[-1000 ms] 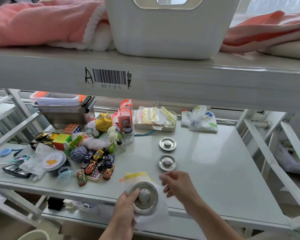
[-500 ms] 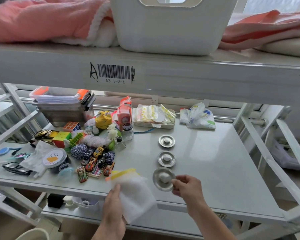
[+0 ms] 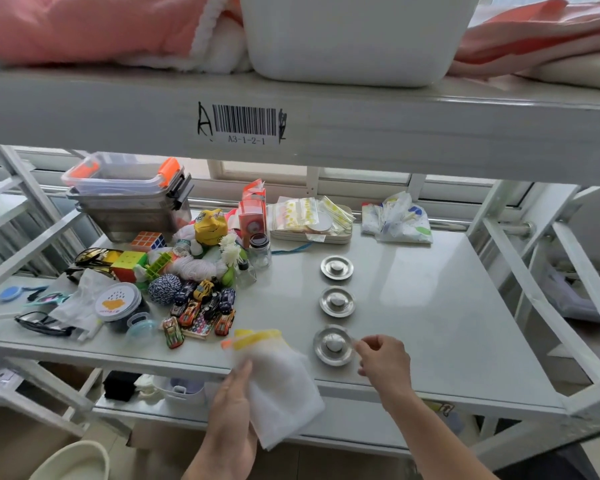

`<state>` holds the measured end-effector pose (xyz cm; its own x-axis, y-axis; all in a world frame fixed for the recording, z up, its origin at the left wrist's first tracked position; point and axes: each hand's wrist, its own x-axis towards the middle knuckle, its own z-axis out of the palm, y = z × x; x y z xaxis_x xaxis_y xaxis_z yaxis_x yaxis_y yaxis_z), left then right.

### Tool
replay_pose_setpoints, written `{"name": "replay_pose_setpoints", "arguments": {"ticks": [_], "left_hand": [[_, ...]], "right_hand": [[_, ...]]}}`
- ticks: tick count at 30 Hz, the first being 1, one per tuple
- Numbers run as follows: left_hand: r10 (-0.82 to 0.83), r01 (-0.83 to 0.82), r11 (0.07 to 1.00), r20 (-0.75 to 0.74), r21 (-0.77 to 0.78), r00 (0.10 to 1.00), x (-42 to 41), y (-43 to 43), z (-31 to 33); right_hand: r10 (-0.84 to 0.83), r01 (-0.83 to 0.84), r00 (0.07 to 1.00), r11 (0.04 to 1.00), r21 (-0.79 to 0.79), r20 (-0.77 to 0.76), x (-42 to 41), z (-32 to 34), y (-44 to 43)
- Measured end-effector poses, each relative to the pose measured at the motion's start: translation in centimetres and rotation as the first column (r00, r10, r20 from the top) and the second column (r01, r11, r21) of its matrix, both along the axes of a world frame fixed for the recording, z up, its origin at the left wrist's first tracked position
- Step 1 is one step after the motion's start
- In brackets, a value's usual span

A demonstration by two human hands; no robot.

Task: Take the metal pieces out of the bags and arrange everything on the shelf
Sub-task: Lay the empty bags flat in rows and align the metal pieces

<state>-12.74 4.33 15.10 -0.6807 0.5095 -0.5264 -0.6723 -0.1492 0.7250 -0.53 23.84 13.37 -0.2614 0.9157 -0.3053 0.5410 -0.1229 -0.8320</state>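
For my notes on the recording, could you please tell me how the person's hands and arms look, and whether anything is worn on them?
Both the left hand and the right hand are bare: no gloves, and no rings or bracelets that I can make out. The forearms are bare as well, with no sleeve or watch in view as far as the lower edge of the picture.

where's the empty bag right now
In the head view, the empty bag is in the left hand, at the shelf's front edge, left of the nearest metal piece.

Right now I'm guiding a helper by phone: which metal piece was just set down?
On the grey shelf, three round metal pieces form a column right of the toy cars. It's the nearest metal piece, beside the right hand.
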Motion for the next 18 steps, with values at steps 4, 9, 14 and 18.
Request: {"name": "replay_pose_setpoints", "arguments": {"ticks": [4, 9, 14, 18], "left_hand": [[-0.192, 0.193, 0.977, -0.027, 0.086, 0.981, 1.7, 0.7, 0.9], [-0.322, 0.333, 0.935, -0.099, 0.119, 0.941, 3.5, 1.9, 2.6], [-0.329, 0.329, 0.925, -0.034, 0.192, 0.944, 4.3, 3.0, 3.5], [-0.273, 0.283, 0.947, -0.088, 0.149, 0.958, 5.3, 4.7, 3.5]], "right_hand": [[0.079, -0.178, 0.932, 0.95, -0.255, -0.355, 1.8, 3.0, -3.6], [-0.014, -0.269, 0.82, 0.872, -0.408, -0.572, 3.8, 3.3, -5.4], [-0.097, -0.318, 0.719, 0.835, -0.45, -0.688, 5.7, 4.0, -4.6], [-0.062, -0.313, 0.735, 0.852, -0.419, -0.675, 7.0, 4.2, -2.7]]}}
